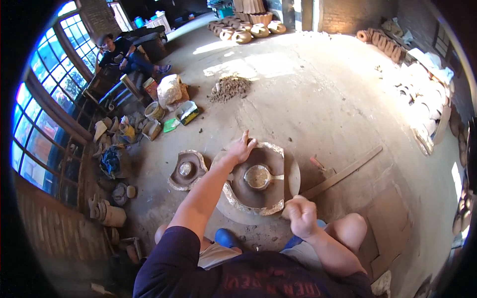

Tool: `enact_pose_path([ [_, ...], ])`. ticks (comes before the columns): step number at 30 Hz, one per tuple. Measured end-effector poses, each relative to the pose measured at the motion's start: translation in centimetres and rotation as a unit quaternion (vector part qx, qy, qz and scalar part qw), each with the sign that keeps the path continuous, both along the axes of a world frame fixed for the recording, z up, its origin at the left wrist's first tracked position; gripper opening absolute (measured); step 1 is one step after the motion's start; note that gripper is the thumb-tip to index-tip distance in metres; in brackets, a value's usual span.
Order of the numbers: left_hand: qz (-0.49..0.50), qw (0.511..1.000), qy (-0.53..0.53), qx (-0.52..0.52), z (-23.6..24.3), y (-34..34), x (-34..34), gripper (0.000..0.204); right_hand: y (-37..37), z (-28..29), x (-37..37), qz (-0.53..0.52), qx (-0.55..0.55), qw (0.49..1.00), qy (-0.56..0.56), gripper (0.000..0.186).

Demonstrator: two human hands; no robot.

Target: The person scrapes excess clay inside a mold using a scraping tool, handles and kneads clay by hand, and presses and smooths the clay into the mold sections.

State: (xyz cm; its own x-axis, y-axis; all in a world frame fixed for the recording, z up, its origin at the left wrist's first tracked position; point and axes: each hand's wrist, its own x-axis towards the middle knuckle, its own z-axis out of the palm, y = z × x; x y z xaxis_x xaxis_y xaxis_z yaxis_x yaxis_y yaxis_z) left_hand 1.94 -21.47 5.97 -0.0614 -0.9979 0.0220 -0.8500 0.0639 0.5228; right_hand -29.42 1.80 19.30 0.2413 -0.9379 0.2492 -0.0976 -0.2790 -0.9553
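A large plaster mould (255, 206) with a rough pale rim and a brown, clay-coloured hollow lies in front of me on a round grey disc (294, 174). In its middle is a round pale knob (258, 177). My left hand (242, 148) rests at the mould's far left rim, fingers stretched and apart. Beside the near right edge, my right hand (302, 216) is closed in a fist; what it holds, if anything, is hidden. Left of the disc lies a smaller mould piece (175, 183) with a round knob of its own.
A long wooden strip (343, 172) and a small red-handled tool (316, 162) lie to the right. Tubs (154, 111), a green-edged container (187, 113) and a clay heap (231, 89) stand farther off. Another person (124, 55) sits far left. Pots (242, 37) line the back.
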Motion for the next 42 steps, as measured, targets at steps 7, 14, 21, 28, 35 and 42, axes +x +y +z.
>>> enact_pose_path([
  [7,0.033,0.698,0.704,0.127,7.8,8.2,-9.3,0.103,-2.7,0.6,-0.4,-0.160,-0.165,0.972,-0.043,0.063],
  [14,0.029,0.684,0.701,0.201,14.1,18.6,-9.5,0.081,0.5,2.9,5.3,0.002,-0.312,0.873,0.376,0.096],
  [21,-0.019,0.751,0.644,0.146,15.4,22.5,-9.2,0.080,-1.0,0.8,4.8,-0.043,-0.162,0.986,0.027,0.083],
  [28,-0.031,0.814,0.573,0.095,14.8,23.6,-8.9,0.069,-1.2,0.0,6.0,-0.028,-0.109,0.994,-0.005,0.078],
  [35,-0.037,0.857,0.512,0.047,13.9,23.7,-9.4,0.062,-1.4,-0.6,6.2,0.003,-0.099,0.993,-0.056,0.078],
  [42,-0.089,0.847,0.508,-0.131,11.5,23.8,-12.5,0.063,-1.1,-0.5,7.9,0.052,-0.096,0.974,-0.199,0.066],
])
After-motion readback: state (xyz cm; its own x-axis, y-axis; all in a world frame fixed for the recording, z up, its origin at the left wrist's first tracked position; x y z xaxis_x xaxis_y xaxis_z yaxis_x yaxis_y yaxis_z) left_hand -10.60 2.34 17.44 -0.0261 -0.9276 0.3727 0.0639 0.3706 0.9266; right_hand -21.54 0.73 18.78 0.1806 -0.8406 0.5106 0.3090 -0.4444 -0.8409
